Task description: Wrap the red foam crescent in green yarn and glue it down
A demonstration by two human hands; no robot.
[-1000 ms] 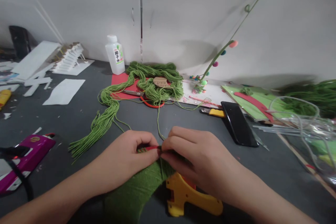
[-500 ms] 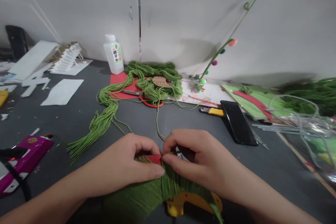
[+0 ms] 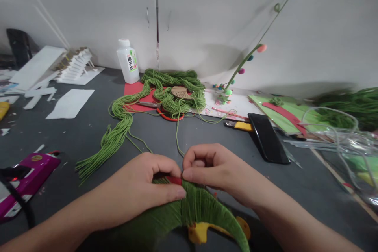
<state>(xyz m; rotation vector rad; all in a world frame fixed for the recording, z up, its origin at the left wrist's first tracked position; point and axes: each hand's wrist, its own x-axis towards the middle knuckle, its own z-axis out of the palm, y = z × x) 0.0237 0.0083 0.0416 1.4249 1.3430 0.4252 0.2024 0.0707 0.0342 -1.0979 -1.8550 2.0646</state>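
My left hand (image 3: pixel 141 187) is closed around a curved piece wrapped in green yarn (image 3: pixel 189 212), thumb pressed along its top near a bare red tip (image 3: pixel 174 180). My right hand (image 3: pixel 212 169) is curled into a pinch right beside that tip, gripping a thin green strand (image 3: pixel 177 138) that runs away to a loose heap of green yarn (image 3: pixel 174 94) further back. A yellow tool (image 3: pixel 203 231) lies partly hidden under the wrapped piece.
A white bottle (image 3: pixel 127 61), red card (image 3: pixel 138 94) and scissors sit by the yarn heap. A black phone (image 3: pixel 267 138) and a yellow cutter (image 3: pixel 240 126) lie to the right, clear plastic wrap (image 3: pixel 339 134) beyond. A magenta glue gun (image 3: pixel 28 177) rests at left, white foam pieces (image 3: pixel 71 102) behind.
The wrapped piece has turned and swung right, arching over the yellow tool and covering more of it. My right hand has curled tighter at the red tip.
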